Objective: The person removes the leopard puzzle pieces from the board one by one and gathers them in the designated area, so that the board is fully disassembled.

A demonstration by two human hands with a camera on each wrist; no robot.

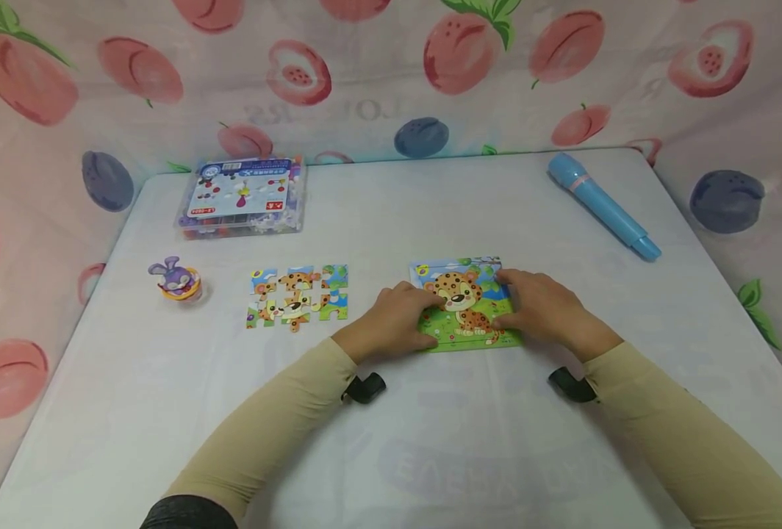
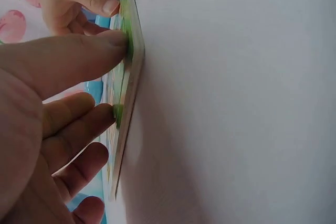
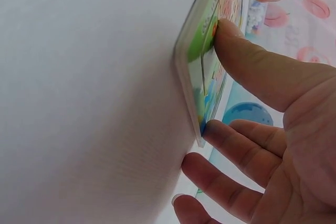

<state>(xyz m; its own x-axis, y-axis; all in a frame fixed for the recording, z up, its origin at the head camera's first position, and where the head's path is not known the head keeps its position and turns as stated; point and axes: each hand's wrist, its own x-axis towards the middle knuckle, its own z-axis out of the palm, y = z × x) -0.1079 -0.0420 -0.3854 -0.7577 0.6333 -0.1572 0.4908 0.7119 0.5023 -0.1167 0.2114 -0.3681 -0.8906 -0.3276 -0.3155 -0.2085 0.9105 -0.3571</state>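
A jigsaw puzzle board with a cartoon leopard picture lies on the white table in the head view. At its left side my left hand rests thumb and fingertips on the picture. My right hand touches the right side, thumb on the face. In the left wrist view, the left thumb presses near the board's light edge. The right wrist view shows the right thumb on the face and the index fingertip at a corner. Loose leopard puzzle pieces lie left of the board.
A clear plastic case with a printed label stands at the back left. Nearer is a small toy with a purple rabbit. A blue toy microphone lies at the back right. A fruit-print cloth hangs behind the table.
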